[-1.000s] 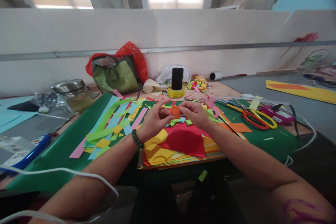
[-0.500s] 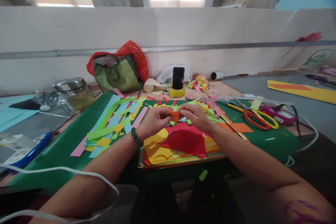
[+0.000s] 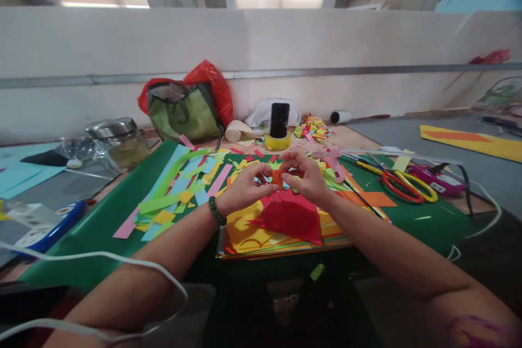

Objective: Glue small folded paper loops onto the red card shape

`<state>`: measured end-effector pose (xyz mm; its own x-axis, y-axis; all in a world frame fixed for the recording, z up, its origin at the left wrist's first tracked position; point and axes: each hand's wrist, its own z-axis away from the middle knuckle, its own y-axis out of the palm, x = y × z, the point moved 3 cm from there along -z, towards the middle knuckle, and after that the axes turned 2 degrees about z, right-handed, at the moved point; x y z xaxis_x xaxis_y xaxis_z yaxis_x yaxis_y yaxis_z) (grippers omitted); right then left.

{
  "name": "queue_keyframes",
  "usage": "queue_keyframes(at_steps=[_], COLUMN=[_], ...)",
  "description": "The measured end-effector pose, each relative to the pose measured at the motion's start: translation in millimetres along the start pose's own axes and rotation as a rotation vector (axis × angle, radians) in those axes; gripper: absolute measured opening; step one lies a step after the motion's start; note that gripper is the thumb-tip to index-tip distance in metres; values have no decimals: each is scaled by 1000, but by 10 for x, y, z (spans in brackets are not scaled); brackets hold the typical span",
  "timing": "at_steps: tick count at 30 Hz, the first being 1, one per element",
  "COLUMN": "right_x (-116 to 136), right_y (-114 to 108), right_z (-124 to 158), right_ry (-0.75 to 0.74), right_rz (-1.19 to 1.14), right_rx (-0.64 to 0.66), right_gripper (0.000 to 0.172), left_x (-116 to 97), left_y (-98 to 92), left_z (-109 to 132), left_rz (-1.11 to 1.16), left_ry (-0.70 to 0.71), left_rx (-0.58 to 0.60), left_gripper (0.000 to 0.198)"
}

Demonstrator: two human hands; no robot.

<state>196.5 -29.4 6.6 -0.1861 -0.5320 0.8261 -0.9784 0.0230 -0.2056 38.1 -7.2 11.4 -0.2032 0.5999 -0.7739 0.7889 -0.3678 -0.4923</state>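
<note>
A green mat [image 3: 101, 228] covers the table, strewn with paper strips, a stack of coloured sheets [image 3: 261, 236] at its near edge. Above the stack, the left hand [image 3: 244, 190] and right hand [image 3: 308, 176] both pinch a small orange paper piece [image 3: 278, 176] between fingertips; creasing it cleanly probably wants edges matched first, then firm pressure

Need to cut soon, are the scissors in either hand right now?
No, the scissors lie on the green mat, right of both hands.
</note>
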Motion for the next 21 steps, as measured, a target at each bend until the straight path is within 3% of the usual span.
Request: queue_keyframes(at_steps=[6,14,21], right_x=[-14,-30,-43], right_y=[20,11,35], right_z=[8,-3,2], right_ry=[21,24,40], right_rz=[32,36,51], right_rx=[20,-19,6], right_gripper=[31,29,31], left_x=[89,51,33], left_y=[40,60,59], left_z=[-22,-31,-38], left_rz=[37,138,125], left_ry=[-4,-80,-64], left_rx=[-27,33,38], left_gripper=[11,12,6])
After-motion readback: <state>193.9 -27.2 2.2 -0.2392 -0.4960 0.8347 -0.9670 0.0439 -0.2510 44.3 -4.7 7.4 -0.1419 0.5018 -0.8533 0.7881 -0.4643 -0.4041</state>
